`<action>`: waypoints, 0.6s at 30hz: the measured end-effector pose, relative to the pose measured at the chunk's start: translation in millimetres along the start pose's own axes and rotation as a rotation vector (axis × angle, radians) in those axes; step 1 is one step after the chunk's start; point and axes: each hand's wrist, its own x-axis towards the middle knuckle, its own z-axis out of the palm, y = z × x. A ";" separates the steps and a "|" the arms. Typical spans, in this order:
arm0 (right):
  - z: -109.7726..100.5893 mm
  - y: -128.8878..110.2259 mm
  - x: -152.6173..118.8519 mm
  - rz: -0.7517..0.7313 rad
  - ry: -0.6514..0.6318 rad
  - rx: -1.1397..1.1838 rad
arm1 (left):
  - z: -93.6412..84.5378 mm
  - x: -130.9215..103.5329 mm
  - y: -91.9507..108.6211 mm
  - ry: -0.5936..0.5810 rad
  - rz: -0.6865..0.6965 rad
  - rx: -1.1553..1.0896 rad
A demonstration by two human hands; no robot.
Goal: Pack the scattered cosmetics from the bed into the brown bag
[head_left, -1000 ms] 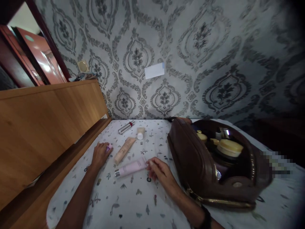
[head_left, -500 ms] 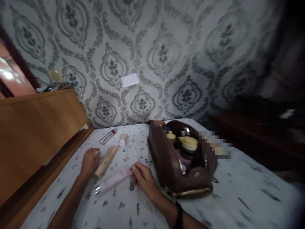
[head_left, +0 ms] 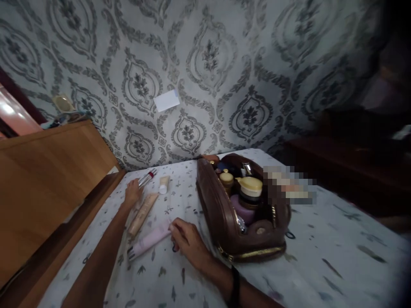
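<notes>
My left hand [head_left: 132, 192] is at the near end of a silver tube with a red band [head_left: 147, 177], its fingers on or around that end. My right hand [head_left: 186, 239] pinches the upper right end of a pink tube [head_left: 150, 240] that lies on the patterned sheet. Between my hands lies a beige tube [head_left: 143, 214]. Beyond it stands a small cream tube with a white cap [head_left: 164, 185]. To the right sits an open brown bag [head_left: 218, 205] holding a yellow-lidded jar [head_left: 251, 185] and other containers.
A wooden headboard [head_left: 54, 171] runs along the left. Patterned wallpaper with a white card [head_left: 166, 100] rises behind. A blurred-out item [head_left: 289, 186] lies right of the bag, and dark furniture [head_left: 337, 179] stands further right.
My left hand has moved forward from beside the beige tube to the silver tube. My right hand remains at the pink tube. The camera view has shifted slightly.
</notes>
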 end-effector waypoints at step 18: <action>1.1 1.2 3.4 0.023 -0.004 0.076 | -41.0 -16.1 22.4 -0.370 -0.345 -0.847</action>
